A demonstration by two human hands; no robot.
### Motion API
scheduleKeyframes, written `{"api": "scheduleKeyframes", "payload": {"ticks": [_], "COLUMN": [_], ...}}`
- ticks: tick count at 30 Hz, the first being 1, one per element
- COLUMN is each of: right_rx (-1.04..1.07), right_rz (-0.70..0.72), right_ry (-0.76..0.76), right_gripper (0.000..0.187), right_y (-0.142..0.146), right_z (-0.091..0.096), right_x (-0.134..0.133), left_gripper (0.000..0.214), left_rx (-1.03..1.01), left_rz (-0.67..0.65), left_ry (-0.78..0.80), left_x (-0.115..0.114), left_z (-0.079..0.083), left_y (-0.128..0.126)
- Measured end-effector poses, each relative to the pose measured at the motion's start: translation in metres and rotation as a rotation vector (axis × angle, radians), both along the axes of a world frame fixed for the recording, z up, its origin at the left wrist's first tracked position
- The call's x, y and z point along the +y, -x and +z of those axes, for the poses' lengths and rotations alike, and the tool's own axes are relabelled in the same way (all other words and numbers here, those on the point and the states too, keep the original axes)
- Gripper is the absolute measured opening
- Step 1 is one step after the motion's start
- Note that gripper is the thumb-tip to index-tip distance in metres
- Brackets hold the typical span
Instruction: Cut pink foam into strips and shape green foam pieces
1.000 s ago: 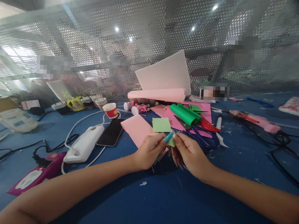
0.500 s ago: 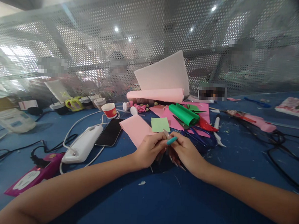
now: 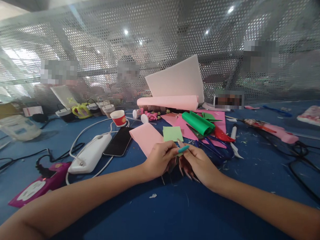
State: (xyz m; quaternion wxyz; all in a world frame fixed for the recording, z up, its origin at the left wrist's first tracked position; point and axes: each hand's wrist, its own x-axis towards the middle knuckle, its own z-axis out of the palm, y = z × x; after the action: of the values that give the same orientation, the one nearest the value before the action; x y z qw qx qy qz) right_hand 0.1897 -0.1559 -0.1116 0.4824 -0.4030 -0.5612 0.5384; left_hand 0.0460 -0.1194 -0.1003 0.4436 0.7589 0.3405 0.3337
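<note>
My left hand and my right hand meet over the blue table, fingers pinched together. Between them they grip a small teal stick with a scrap of light green paper wrapped at it. Dark reddish petal-like pieces hang under the fingers. A light green paper square lies just beyond the hands on a pink sheet.
Behind the hands lie a green paper roll, blue-handled scissors, pink sheets and a white folded sheet. A phone, white power bank, cables and a red-white cup are left. A pink glue gun lies right. A perforated metal screen closes the back.
The teal stick has tipped from upright to nearly level, and both hands have drawn closer together around it. The green scrap is less visible between the fingers.
</note>
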Motion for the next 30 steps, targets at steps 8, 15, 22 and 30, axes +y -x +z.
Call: {"api": "scheduleKeyframes", "payload": {"ticks": [8, 15, 22, 30], "right_rx": [-0.030, 0.026, 0.102, 0.091], "right_rz": [-0.121, -0.106, -0.067, 0.114], "right_ry": [-0.072, -0.039, -0.023, 0.032], "right_gripper": [0.035, 0.033, 0.032, 0.037], "right_y": [-0.0029, -0.0029, -0.0046, -0.0042], "right_z": [-0.0028, 0.0000, -0.0012, 0.0006], "right_x": [0.0012, -0.0008, 0.0021, 0.0047], "left_gripper": [0.035, 0.030, 0.027, 0.023], "left_rx": [0.010, 0.019, 0.088, -0.032], "left_rz": [-0.019, 0.011, 0.070, 0.000], "left_ry": [-0.036, -0.170, -0.319, -0.238], "left_x": [-0.0030, -0.0008, 0.0028, 0.0023], "left_z": [0.0025, -0.0014, -0.0024, -0.0050], "left_y": [0.0006, 0.0022, 0.0036, 0.0025]}}
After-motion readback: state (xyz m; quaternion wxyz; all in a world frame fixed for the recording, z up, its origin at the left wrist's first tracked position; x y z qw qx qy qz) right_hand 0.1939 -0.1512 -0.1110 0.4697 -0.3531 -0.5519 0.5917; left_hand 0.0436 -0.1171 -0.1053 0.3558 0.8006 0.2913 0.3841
